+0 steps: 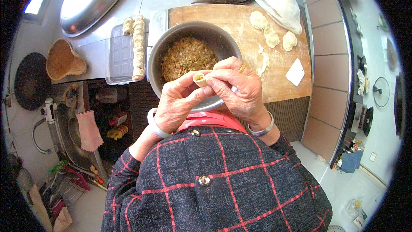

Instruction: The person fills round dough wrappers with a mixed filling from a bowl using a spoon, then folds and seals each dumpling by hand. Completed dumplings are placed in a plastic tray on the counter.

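Note:
Between both hands, over the near rim of a metal pot (154, 51), is a dumpling (201, 81) with one rounded end facing up. My left hand (178, 98) grips it from the left. The fingers of my right hand (239, 83) pinch its right side. Inside the pot lies a heap of chopped filling (190, 56). On the left, finished dumplings (138, 45) stand in a row along the right side of a clear plastic tray (119, 67). Several flat dough wrappers (272, 38) lie overlapped on the floured wooden board (238, 16) at the right.
A white plastic scraper (295, 72) rests on the board, and a plastic bag (279, 3) with something pale lies at its far corner. Behind are two large metal lids (93, 0). At the left are a brown gourd-shaped scoop (62, 59) and a sink (74, 132) with a tap.

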### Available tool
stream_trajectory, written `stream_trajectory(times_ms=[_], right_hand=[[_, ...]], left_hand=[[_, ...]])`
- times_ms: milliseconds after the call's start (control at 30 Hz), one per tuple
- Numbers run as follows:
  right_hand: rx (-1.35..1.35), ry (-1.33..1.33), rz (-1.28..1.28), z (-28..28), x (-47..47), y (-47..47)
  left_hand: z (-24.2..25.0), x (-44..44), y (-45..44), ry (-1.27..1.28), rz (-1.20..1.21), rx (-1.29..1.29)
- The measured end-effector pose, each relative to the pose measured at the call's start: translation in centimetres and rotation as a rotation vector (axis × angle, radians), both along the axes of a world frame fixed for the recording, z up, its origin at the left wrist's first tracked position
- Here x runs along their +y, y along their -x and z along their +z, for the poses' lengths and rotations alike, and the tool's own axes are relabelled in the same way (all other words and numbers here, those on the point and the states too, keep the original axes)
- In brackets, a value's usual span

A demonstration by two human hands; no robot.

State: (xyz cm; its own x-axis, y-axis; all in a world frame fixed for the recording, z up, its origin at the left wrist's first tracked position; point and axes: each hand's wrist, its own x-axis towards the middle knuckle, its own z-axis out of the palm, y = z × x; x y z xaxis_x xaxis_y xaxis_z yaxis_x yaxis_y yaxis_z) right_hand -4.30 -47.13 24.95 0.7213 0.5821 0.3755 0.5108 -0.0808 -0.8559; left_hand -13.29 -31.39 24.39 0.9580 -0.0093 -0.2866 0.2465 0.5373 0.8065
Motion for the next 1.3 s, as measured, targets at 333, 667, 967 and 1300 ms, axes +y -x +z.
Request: stream_trajectory(times_ms=[333, 667, 967, 1300], right_hand=[[0.041, 0.048, 0.073, 0.7, 0.0, -0.5], [0.036, 0.061, 0.105, 0.6, 0.3, -0.8], [0.083, 0.106, 0.13, 0.0, 0.2, -1.0], [0.04, 0.136, 0.162, 0.3, 1.0, -1.2]], left_hand=[[-0.5, 0.3, -0.1, -0.156, -0.081, -0.057], [-1.0, 0.4, -0.1, -0.047, -0.092, -0.007], [-1.0, 0.6, 0.0, 0.044, -0.161, 0.033], [-1.4, 0.5, 0.1, 0.03, -0.173, 0.03]])
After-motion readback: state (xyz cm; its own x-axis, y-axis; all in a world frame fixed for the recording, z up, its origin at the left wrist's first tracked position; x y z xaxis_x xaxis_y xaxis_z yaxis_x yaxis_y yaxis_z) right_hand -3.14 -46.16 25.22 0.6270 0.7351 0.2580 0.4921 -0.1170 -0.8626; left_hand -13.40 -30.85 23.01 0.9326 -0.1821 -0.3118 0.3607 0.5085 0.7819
